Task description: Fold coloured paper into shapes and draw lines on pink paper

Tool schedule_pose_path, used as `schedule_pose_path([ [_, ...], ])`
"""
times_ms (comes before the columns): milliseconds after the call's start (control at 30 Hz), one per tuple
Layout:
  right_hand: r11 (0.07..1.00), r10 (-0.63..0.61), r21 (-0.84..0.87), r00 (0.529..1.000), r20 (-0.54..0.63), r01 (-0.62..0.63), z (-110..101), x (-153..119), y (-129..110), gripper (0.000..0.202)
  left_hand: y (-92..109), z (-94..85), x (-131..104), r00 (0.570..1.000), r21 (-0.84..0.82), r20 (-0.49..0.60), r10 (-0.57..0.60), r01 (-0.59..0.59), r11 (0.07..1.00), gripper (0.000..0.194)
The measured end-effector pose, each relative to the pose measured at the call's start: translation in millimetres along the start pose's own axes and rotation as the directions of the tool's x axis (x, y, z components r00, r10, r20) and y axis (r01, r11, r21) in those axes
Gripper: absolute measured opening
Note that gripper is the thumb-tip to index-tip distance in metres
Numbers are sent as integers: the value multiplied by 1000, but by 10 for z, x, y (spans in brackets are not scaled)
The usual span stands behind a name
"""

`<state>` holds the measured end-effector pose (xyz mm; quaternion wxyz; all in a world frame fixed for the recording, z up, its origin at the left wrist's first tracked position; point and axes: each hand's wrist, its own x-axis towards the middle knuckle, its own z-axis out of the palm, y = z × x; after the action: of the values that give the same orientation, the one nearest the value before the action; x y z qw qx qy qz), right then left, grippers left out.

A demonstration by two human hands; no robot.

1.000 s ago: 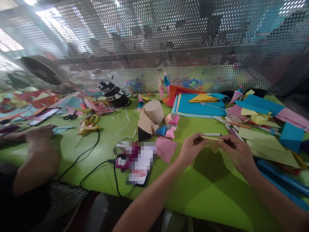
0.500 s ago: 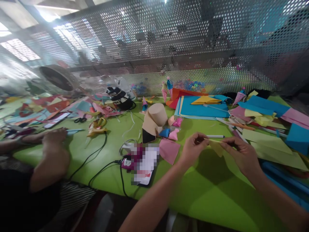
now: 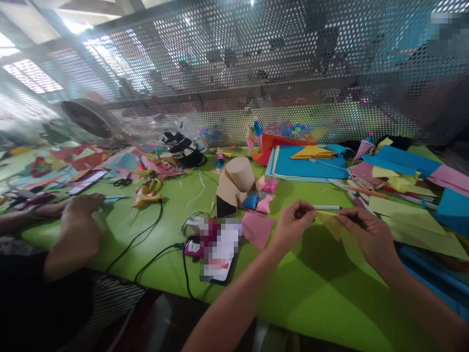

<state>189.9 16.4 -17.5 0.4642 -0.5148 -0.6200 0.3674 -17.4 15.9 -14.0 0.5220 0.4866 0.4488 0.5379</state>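
Head view. Perforated metal screen (image 3: 220, 54) across the back, blurred shapes behind it. Green table (image 3: 311, 303) in front, scattered paper along both sides. Far left, a co-worker's forearm (image 3: 75, 239) resting on the tabletop, well apart from the wearer's arms. Stack of blue sheets (image 3: 293, 167) lying flat towards the screen, a folded orange-yellow piece (image 3: 313, 152) on top. Pale yellow sheets (image 3: 406, 214) spread at the right, near the right hand (image 3: 366, 232).

That hand: thumb and forefinger nipped together on the right end of a small yellow paper (image 3: 330, 226), other fingers curled in. Left hand (image 3: 296, 225): matching pinch on the left end, remaining fingers bent towards the palm. Neither palm spread.

Pink square (image 3: 258, 228) flat on the table, near the left wrist. Yellow paper slung between the two pinches, raised above the tabletop; top edge roughly level, lower part tapering downward. Fold detail too blurred to read. White pen (image 3: 326, 208) lying just beyond the paper's top edge.
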Motion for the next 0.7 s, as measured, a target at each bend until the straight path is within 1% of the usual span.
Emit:
schedule_pose_path([
  [167, 1000, 7, 22, 1000, -27, -7, 10, 8, -17, 19, -19, -21, -2, 1000, 17, 17, 7, -7, 1000, 15],
  [433, 999, 35, 31, 999, -16, -34, 5, 8, 52, 22, 7, -14, 13, 1000, -4, 9, -12, 12, 1000, 16],
  [500, 999, 28, 21, 999, -23, -28, -4, 9, 60, 23, 14, -17, 12, 1000, -9, 22, -19, 19, 1000, 17],
  [600, 1000, 20, 12, 1000, -19, -20, -11, 17, 62, 24, -3, -22, 12, 998, 23, 62, -27, 26, 999, 24],
  [700, 999, 28, 23, 999, 18, -28, -6, 27, 87, 25, -48, -22, 22, 996, 71, 82, -26, 20, 997, 24],
])
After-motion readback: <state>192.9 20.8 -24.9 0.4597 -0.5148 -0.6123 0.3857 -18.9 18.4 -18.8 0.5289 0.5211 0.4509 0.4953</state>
